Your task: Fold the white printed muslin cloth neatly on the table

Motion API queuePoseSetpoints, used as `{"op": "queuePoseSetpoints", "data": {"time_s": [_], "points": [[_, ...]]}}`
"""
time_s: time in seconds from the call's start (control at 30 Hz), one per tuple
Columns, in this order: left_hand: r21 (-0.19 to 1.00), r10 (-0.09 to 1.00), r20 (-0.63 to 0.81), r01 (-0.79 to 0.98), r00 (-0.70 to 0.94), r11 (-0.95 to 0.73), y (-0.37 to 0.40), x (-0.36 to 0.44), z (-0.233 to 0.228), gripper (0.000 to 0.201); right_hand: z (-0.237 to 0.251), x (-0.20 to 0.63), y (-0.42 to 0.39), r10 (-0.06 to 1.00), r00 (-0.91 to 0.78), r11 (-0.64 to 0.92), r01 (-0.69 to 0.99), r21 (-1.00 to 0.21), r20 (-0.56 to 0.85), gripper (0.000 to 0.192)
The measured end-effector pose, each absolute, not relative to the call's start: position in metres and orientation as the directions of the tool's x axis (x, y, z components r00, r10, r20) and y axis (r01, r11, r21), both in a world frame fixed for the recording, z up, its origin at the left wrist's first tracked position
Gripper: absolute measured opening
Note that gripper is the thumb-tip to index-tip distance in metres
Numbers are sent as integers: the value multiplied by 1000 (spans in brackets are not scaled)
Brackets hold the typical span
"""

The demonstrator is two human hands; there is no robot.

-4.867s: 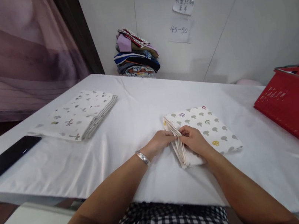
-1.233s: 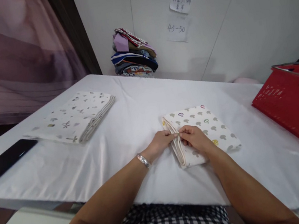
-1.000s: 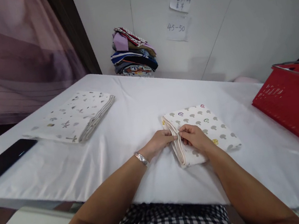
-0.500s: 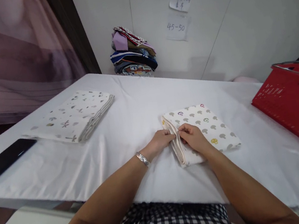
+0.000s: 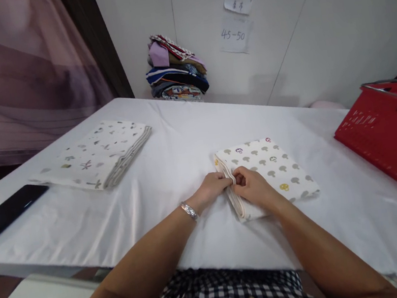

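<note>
A folded white cloth with a mushroom print [image 5: 279, 167] lies on the table in front of me, its layered folded edge facing left. My left hand [image 5: 214, 186] pinches that layered edge from the left side. From the right, my right hand [image 5: 252, 185] has its fingers closed on the upper layers at the same edge, thumb and forefinger together. The two hands are almost touching. Farther left rests another folded white cloth with a plant print [image 5: 105, 150], apart from both hands.
A black phone-like slab [image 5: 7, 215] lies at the table's left edge. On the right stands a red plastic basket [image 5: 394, 139] with a metal handle. Behind the table is a stack of folded fabrics [image 5: 176, 72] against the wall. White cloth covers the table [image 5: 168, 148].
My right hand has shifted slightly left along the cloth's edge, closer to my left hand, and its fingers have curled in more. My left hand stays in place.
</note>
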State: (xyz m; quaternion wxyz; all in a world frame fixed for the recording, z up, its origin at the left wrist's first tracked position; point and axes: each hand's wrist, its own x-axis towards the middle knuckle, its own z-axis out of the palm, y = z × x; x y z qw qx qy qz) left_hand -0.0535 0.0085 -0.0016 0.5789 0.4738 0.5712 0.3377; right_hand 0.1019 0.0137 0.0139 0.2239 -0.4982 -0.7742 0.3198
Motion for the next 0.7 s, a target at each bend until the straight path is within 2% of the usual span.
{"op": "queuePoseSetpoints", "data": {"time_s": [0.13, 0.27, 0.33, 0.53, 0.7], "points": [[932, 929, -350, 146, 119, 332, 10, -54, -3, 14, 15, 97, 11, 937, -341, 308, 703, -641, 75, 14], [931, 923, -362, 97, 133, 352, 8, -54, 1, 13, 12, 103, 15, 938, -316, 314, 590, -744, 145, 15], [934, 921, -356, 74, 155, 349, 8, -55, 2, 14, 12, 105, 16, 941, -284, 320, 577, -751, 183, 15], [946, 927, -323, 43, 192, 321, 9, -58, -4, 16, 11, 98, 10, 914, -361, 398, 708, -583, 185, 12], [948, 928, -317, 22, 197, 319, 8, -60, 1, 30, 12, 95, 9, 918, -355, 389, 719, -577, 177, 10]]}}
